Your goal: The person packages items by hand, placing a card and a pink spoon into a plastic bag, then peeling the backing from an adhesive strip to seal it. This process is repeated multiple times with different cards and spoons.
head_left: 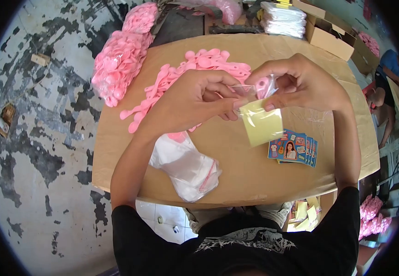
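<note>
Between my hands, above the table, is a small clear plastic bag with a pale yellow card in it. A pink plastic piece with a hole in its end shows at the bag's top. My left hand pinches the bag's upper left edge. Closed on its upper right side is my right hand. Behind my left hand lies a heap of pink spoon-shaped plastic pieces. Below it rests a stack of clear bags. Several printed blue cards lie fanned below my right hand.
A brown-covered table spans the view. Large bags of pink pieces stand at its left edge. Stacked clear packs and a cardboard box are at the back right. Another person is at far right.
</note>
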Demonstrator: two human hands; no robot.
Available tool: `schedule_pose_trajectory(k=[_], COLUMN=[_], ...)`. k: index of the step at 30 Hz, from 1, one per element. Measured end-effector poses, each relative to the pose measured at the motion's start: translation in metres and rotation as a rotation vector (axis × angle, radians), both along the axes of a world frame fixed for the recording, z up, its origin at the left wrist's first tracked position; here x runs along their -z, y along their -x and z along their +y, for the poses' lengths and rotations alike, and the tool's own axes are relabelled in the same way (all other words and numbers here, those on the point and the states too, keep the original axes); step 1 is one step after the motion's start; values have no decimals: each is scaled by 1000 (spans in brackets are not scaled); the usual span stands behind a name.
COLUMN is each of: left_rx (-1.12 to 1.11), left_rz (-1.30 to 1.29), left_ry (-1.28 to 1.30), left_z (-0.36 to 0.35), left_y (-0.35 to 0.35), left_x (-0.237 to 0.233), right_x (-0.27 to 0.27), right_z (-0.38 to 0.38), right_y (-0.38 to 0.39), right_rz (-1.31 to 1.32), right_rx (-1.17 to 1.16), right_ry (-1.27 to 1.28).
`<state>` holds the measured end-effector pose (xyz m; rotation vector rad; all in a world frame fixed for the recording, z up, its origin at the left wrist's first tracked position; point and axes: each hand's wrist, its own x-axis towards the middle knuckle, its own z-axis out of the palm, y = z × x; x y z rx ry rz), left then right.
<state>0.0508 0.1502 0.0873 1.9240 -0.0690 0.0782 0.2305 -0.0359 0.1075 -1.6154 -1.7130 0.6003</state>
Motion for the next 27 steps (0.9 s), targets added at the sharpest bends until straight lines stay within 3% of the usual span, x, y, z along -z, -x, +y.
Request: schedule_pose_trajectory(k=[2,5,7,8,11,14,17,19,21,24,27], left_rx=[43,-126,-203,-242,-299,-138,229,381,494,563,569], left_rz=[51,79,58,54,58,215,330,450,532,583,593], left_ry=[4,33,3,-8,-18,-67,-213,-215,-216,-255,-338], left_z=[10,40,73,87,114,118,107,96,84,74,68], left_y=[5,25,40,50,72,79,86,87,83,76,75], left_x=[1,14,25,29,27,21,23,28,34,38,38], right_x=[-4,-11,-23,-17,-10,-4,29,56,63,71,76], right_z=[-2,-15,-31,-40,-58,-31,18,47,69,84,85], right_y=[4,-3,-3,-12,-15,11,57,81,97,94,88], right_rz=[10,-9,-172,-220,-263,-340,-368,-304,-359,-210,-238], right_rx=[-13,-82,-199,-370,-317,-251,-119,-131,-161,-286,-314], right_ry=[66,310,526,564,680,448,144,106,299,437,427])
